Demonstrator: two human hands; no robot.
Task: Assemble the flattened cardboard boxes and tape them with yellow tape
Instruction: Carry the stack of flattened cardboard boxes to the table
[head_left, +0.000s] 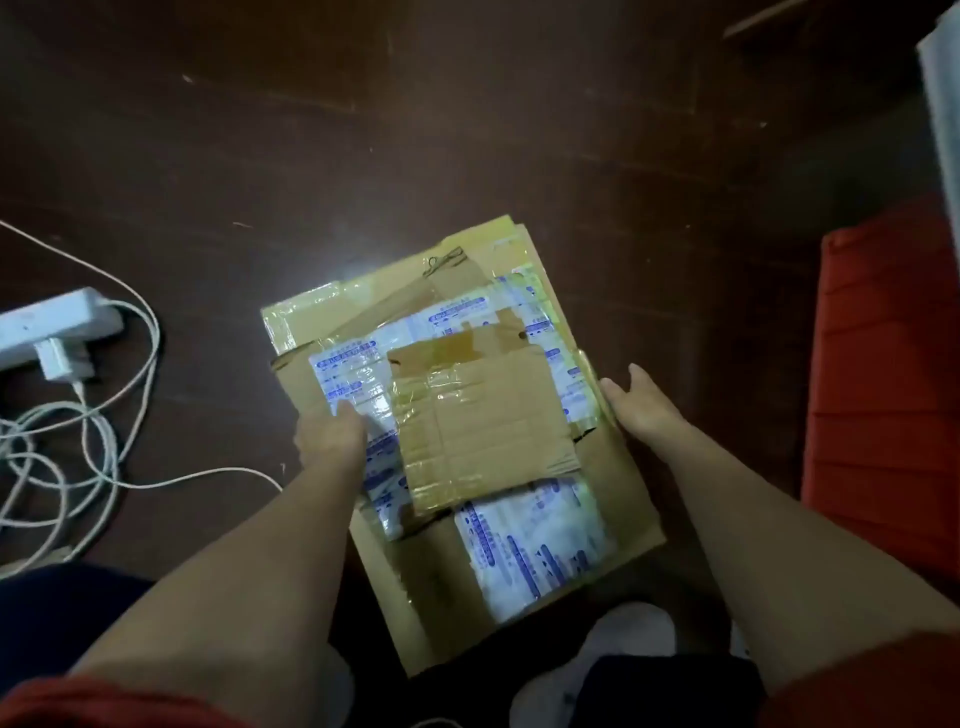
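A stack of flattened cardboard boxes (618, 467) lies tilted over the dark floor, in front of my knees. The top piece is a small brown flattened box (483, 426) with shiny clear tape across it. Under it are pieces with white and blue printed labels (535, 545), and the largest brown sheet is at the bottom. My left hand (332, 436) grips the stack's left edge, thumb on top of a label. My right hand (644, 410) holds the right edge, its fingertips pointing away from me along the cardboard.
A white power strip (47, 327) with a plugged-in adapter and a tangle of white cables (78, 457) lies on the floor at the left. A red cushion-like object (883, 389) stands close on the right. A white object (943, 104) is at the top right corner.
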